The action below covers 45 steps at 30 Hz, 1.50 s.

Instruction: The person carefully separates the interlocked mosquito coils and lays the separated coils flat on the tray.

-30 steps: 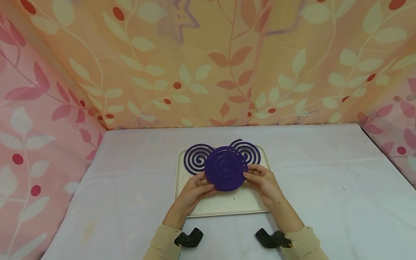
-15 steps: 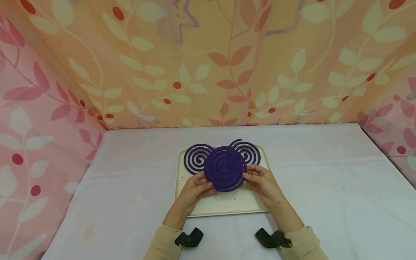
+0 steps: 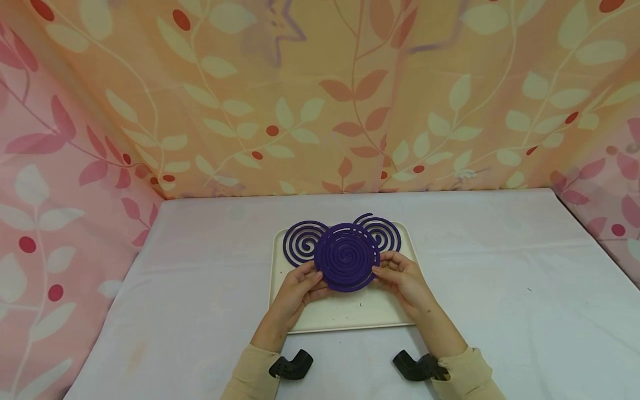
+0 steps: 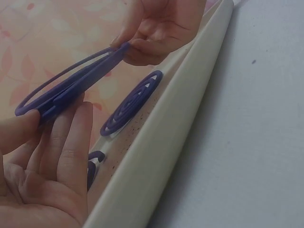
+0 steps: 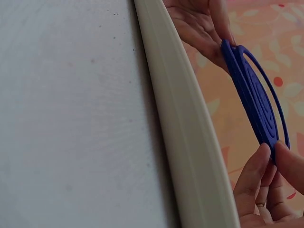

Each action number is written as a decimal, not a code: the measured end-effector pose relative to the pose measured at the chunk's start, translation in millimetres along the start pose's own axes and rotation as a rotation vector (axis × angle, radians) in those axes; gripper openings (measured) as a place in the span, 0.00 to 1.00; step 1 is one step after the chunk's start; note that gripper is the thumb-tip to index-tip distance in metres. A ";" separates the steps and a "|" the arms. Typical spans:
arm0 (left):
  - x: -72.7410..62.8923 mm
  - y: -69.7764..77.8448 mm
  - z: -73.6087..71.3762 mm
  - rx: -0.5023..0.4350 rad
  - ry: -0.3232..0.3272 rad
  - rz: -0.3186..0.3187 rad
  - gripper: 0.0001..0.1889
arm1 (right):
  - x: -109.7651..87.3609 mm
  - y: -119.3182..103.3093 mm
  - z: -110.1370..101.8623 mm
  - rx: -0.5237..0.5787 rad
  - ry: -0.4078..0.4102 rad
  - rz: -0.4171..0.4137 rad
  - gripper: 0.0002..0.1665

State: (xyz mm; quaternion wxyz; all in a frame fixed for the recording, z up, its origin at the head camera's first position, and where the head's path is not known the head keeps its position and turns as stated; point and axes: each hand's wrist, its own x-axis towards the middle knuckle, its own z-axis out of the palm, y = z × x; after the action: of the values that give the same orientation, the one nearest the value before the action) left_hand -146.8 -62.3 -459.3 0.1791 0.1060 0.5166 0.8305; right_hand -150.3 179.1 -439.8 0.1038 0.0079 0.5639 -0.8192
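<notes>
Both hands hold a purple mosquito coil disc (image 3: 346,257), its spirals packed close together, above the tray. My left hand (image 3: 296,291) pinches the disc's lower left edge between thumb and fingers. At its right edge, my right hand (image 3: 406,282) grips with thumb and fingertips. In the right wrist view, an outer loop of the held coil (image 5: 251,95) stands apart from the rest of the disc. Behind it, two loosely wound mosquito coils lie on the tray, a left coil (image 3: 305,245) and a right coil (image 3: 384,238), both partly hidden by the disc.
A cream tray (image 3: 345,318) with raised edges stands on the white-covered table (image 3: 200,289). Dark crumbs (image 4: 124,147) are scattered in it. A black wrist mount (image 3: 292,365) sits at each sleeve. Patterned curtains (image 3: 320,111) enclose the back and sides.
The held disc has risen very slightly. Its outer loop, which stuck out below the lower edge half a second ago, is closer to the disc. My left thumb has shifted up along the rim.
</notes>
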 end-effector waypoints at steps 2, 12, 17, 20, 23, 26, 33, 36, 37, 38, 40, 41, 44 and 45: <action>0.0 0.0 -0.2 0.000 0.005 0.000 0.21 | 0.1 -0.1 -0.1 -0.008 -0.004 -0.004 0.13; -0.5 0.6 1.4 0.022 0.054 0.013 0.18 | 0.4 -0.6 2.0 -0.036 0.015 -0.005 0.14; 0.2 0.7 3.2 0.036 0.082 0.029 0.22 | 1.5 0.0 2.9 -0.088 0.042 -0.019 0.16; 0.5 0.5 3.4 0.037 0.089 0.036 0.23 | 2.0 0.7 2.9 -0.106 0.043 -0.023 0.16; 0.2 0.4 2.7 0.035 0.062 0.040 0.24 | 2.0 1.2 2.3 -0.101 0.026 -0.017 0.14; -0.7 0.5 2.4 0.014 0.026 0.050 0.25 | 2.0 1.3 1.7 -0.076 0.010 -0.001 0.12; -1.1 -0.2 1.3 -0.009 -0.008 0.065 0.23 | 1.4 1.6 -0.5 -0.018 0.000 0.000 0.15; -1.1 -0.2 1.2 -0.006 -0.029 0.056 0.23 | 0.8 1.4 -0.4 -0.015 0.016 0.003 0.16; -1.1 -0.4 1.0 -0.006 -0.039 0.054 0.23 | 0.7 1.2 -0.3 -0.020 0.019 0.008 0.16; -1.2 -0.3 1.0 -0.005 -0.050 0.051 0.23 | 0.6 1.0 0.0 -0.029 0.027 0.012 0.16; -1.6 0.0 1.4 -0.007 -0.062 0.040 0.22 | 0.5 0.6 0.6 -0.049 0.044 0.019 0.16; -1.7 0.1 1.4 -0.004 -0.069 0.036 0.21 | 0.4 0.4 0.8 -0.059 0.051 0.021 0.16; -2.4 -0.1 1.5 0.007 -0.085 0.021 0.17 | 0.4 0.2 1.3 -0.085 0.070 0.019 0.16; -2.5 -0.4 1.3 0.006 -0.089 0.020 0.15 | 0.5 0.3 1.1 -0.091 0.071 0.015 0.16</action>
State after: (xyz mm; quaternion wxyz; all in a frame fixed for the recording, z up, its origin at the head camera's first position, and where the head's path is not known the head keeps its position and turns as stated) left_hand -144.0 -62.1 -459.1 0.1933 0.1485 0.5097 0.8251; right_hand -150.7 177.9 -439.7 0.0901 0.0367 0.6040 -0.7910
